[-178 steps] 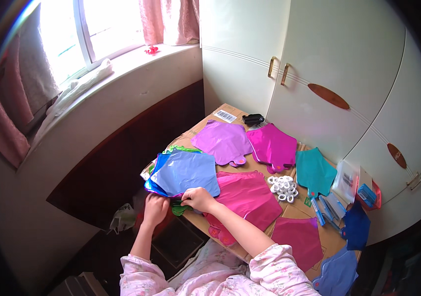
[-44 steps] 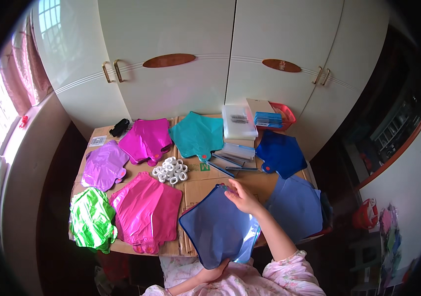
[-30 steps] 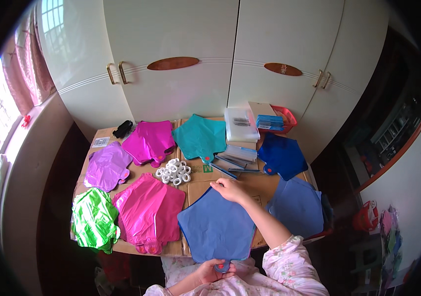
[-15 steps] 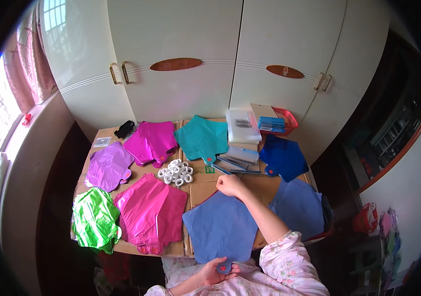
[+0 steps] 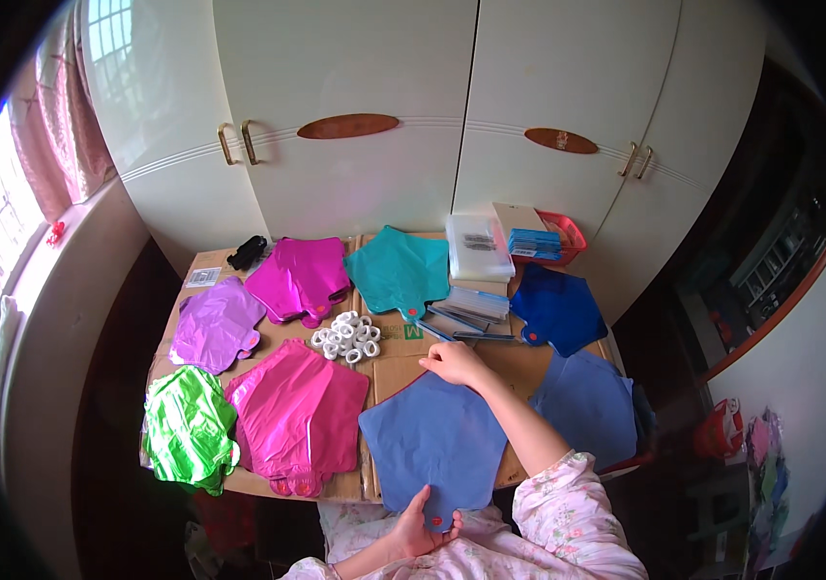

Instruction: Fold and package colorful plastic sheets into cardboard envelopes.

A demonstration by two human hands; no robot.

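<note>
Left hand [image 5: 427, 529] is gripping the blue sheet's [image 5: 432, 440] bottom tab, thumb on top; right hand [image 5: 456, 363] is resting curled at the far corner, can't tell if pinching. Sheet is overhanging the cardboard's [image 5: 403, 370] near edge; looks like squaring-up, so keeping light, even tension should be avoiding creases. White label [image 5: 203, 277] is showing unreadably small print, green square mark [image 5: 413, 332] a letter.
</note>
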